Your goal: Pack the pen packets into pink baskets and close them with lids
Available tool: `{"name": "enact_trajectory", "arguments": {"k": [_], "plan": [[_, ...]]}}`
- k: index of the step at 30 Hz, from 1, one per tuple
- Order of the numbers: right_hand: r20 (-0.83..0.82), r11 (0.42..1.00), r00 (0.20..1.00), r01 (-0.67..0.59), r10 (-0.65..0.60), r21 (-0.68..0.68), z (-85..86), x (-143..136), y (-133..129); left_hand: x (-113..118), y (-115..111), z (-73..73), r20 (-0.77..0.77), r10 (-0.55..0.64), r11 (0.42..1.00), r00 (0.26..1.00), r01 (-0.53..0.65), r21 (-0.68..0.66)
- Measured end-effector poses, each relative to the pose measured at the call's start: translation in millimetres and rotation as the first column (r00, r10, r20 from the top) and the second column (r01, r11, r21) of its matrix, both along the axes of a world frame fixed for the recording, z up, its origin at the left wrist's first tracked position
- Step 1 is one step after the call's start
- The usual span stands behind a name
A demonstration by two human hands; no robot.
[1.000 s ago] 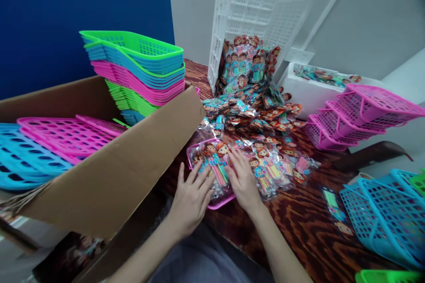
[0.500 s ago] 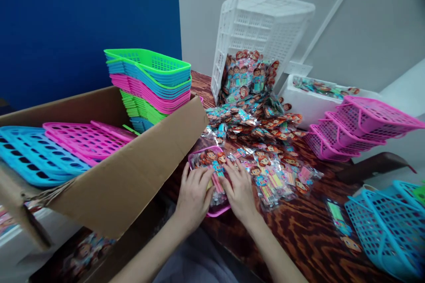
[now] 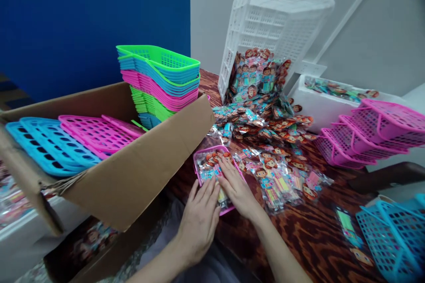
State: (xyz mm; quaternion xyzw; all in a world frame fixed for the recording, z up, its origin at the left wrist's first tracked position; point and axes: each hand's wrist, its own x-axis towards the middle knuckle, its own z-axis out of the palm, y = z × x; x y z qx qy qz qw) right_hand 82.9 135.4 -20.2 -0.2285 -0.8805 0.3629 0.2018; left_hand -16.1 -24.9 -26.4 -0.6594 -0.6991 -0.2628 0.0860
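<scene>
A pink plastic basket [image 3: 196,159] stands on the wood-grain table in front of me, filled with clear packets [image 3: 211,169] printed with cartoon figures. My left hand [image 3: 201,210] lies over the near left part of the basket, fingers stretched out and resting on the packets. Flat on the right side of the packets is my right hand [image 3: 235,184], its fingers extended toward the far end. The two hands almost meet at the fingertips and partly hide the basket's contents. Several loose packets [image 3: 278,181] lie just right of the basket.
A cardboard box [image 3: 142,172] at left holds stacked baskets [image 3: 159,84] and flat blue and pink lids [image 3: 96,135]. Behind, a tipped white crate [image 3: 259,22] spills a packet heap [image 3: 262,115]. At right are pink baskets [image 3: 372,137], a blue basket [image 3: 388,239] and a white foam box [image 3: 318,101].
My left hand has moved down toward the basket's near side, and its fingers have straightened. My right hand has flattened over the packets. The whole view has shifted slightly.
</scene>
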Motion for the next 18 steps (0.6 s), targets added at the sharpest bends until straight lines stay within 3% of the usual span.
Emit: {"name": "enact_trajectory", "arguments": {"k": [3, 7, 10, 14, 18], "plan": [[-0.087, 0.998, 0.994, 0.058, -0.06, -0.027, 3.4, 6.0, -3.5, -6.8, -0.8, 5.4, 0.071, -0.026, 1.0, 0.997, 0.026, 0.012], [-0.164, 0.971, 0.98, 0.144, -0.113, 0.193, 7.2, 14.8, -11.1, -21.0, 7.1, 11.2, 0.127, 0.009, 1.0, 0.992, -0.007, -0.02], [-0.084, 0.958, 0.993, 0.106, -0.087, 0.268, 7.3, 17.5, -11.5, -28.0, 16.0, 11.6, 0.112, 0.028, 0.997, 0.993, -0.02, -0.078], [0.064, 0.968, 0.996, 0.041, -0.059, 0.247, 10.2, 13.9, -10.6, -35.2, 27.0, 9.8, 0.039, 0.057, 0.986, 0.998, -0.05, -0.16], [0.064, 0.977, 0.997, 0.023, -0.037, 0.21, 13.3, 4.6, -12.1, -35.6, 30.4, 9.8, -0.023, 0.052, 0.983, 0.998, -0.056, -0.176]]}}
